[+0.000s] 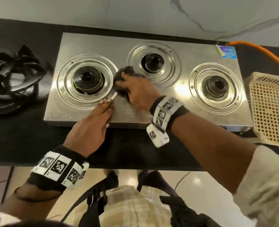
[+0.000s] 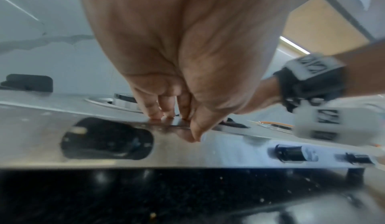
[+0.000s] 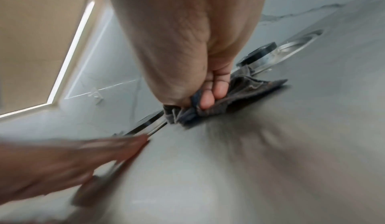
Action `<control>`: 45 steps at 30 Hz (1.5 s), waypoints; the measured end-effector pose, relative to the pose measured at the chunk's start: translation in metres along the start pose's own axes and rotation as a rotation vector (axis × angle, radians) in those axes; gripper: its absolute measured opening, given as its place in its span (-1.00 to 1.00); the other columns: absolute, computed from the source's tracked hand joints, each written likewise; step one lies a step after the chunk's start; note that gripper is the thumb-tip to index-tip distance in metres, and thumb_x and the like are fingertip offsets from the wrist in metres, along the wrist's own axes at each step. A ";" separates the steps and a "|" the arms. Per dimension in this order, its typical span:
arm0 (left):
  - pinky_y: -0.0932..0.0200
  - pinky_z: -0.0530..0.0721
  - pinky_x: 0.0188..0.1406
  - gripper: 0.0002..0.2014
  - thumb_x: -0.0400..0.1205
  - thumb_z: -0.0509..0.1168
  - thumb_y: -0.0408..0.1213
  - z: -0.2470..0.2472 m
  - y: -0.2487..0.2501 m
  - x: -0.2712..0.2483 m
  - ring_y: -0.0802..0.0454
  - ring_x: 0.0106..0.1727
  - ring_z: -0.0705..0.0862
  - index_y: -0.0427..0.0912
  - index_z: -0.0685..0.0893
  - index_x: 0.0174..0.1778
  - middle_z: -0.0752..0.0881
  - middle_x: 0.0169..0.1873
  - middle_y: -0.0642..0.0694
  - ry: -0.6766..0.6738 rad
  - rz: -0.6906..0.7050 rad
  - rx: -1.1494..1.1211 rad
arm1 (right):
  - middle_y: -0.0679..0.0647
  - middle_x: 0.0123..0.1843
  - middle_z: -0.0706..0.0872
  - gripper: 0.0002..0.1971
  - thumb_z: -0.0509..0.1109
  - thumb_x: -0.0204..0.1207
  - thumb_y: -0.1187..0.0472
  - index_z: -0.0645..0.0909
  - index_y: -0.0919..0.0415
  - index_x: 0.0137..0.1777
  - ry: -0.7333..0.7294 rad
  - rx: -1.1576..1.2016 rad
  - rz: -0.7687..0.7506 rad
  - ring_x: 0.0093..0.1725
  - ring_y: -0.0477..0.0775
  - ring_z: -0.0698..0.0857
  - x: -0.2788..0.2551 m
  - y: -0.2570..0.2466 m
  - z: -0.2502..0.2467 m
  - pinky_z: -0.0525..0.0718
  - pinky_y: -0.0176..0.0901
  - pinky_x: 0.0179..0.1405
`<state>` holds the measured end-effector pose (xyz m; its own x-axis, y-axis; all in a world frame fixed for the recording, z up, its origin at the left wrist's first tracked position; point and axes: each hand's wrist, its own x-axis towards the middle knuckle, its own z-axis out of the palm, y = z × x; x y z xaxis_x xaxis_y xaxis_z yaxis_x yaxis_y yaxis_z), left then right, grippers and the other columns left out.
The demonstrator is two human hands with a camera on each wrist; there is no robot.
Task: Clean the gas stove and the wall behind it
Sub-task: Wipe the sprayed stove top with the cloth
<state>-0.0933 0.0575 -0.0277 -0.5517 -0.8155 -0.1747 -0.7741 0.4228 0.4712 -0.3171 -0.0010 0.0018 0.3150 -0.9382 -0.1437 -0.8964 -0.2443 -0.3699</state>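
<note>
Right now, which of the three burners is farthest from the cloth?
The right burner, nearest the cream basket. The dark cloth, held by the right hand, lies between the left burner and middle burner.

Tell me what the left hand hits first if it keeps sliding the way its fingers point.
Likely the dark cloth under the right hand, just past the left hand; depth is unclear.

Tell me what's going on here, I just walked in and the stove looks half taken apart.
A person is wiping a steel three-burner gas stove. Their right hand grips a dark cloth on the top, between the left and middle burners. The left hand rests on the stove's front edge, fingertips down. The black pan supports lie on the counter, left of the stove.
</note>
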 end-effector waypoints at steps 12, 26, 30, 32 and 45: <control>0.10 0.22 0.76 -0.41 0.76 0.30 -0.36 -0.032 -0.089 -0.053 0.30 0.80 0.08 -0.01 0.40 0.75 0.28 0.76 0.23 0.013 0.085 -0.128 | 0.13 0.68 0.57 -0.53 0.28 0.65 0.21 0.71 0.03 0.53 0.117 0.134 0.115 0.60 0.25 0.59 -0.017 -0.031 0.045 0.47 0.19 0.70; -0.04 0.42 0.71 -0.28 0.63 0.47 -0.40 -0.049 -0.147 -0.063 -0.01 0.69 0.45 -0.22 0.40 0.75 0.46 0.70 -0.14 0.225 -0.165 -0.262 | 0.10 0.82 0.33 -0.48 0.29 0.72 0.19 0.53 -0.04 0.69 -0.016 0.135 -0.008 0.60 0.28 0.58 0.047 -0.173 0.085 0.57 0.24 0.58; -0.03 0.42 0.70 -0.27 0.62 0.52 -0.35 -0.047 -0.147 -0.060 -0.04 0.65 0.50 -0.21 0.43 0.73 0.53 0.64 -0.14 0.233 -0.229 -0.271 | 0.01 0.77 0.43 -0.45 0.32 0.64 0.24 0.61 -0.11 0.62 0.024 0.234 0.093 0.67 0.16 0.51 0.012 -0.131 0.082 0.45 0.12 0.70; -0.04 0.45 0.69 -0.26 0.62 0.53 -0.32 -0.047 -0.147 -0.060 -0.02 0.65 0.51 -0.18 0.42 0.74 0.53 0.64 -0.12 0.240 -0.231 -0.291 | 0.07 0.73 0.50 -0.47 0.33 0.61 0.27 0.66 -0.05 0.58 0.125 0.269 0.201 0.66 0.13 0.54 -0.008 -0.098 0.072 0.39 -0.01 0.75; 0.04 0.61 0.53 -0.24 0.57 0.60 -0.28 -0.054 -0.155 -0.060 0.06 0.55 0.59 -0.08 0.48 0.70 0.57 0.60 -0.05 0.225 -0.213 -0.377 | 0.06 0.76 0.45 -0.47 0.35 0.65 0.28 0.60 -0.02 0.62 0.037 0.203 0.128 0.57 0.23 0.61 -0.011 -0.139 0.085 0.56 0.16 0.61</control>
<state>0.0767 0.0193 -0.0433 -0.2804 -0.9512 -0.1292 -0.6728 0.0987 0.7332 -0.1698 0.0641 -0.0237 0.1880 -0.9675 -0.1693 -0.8463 -0.0720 -0.5278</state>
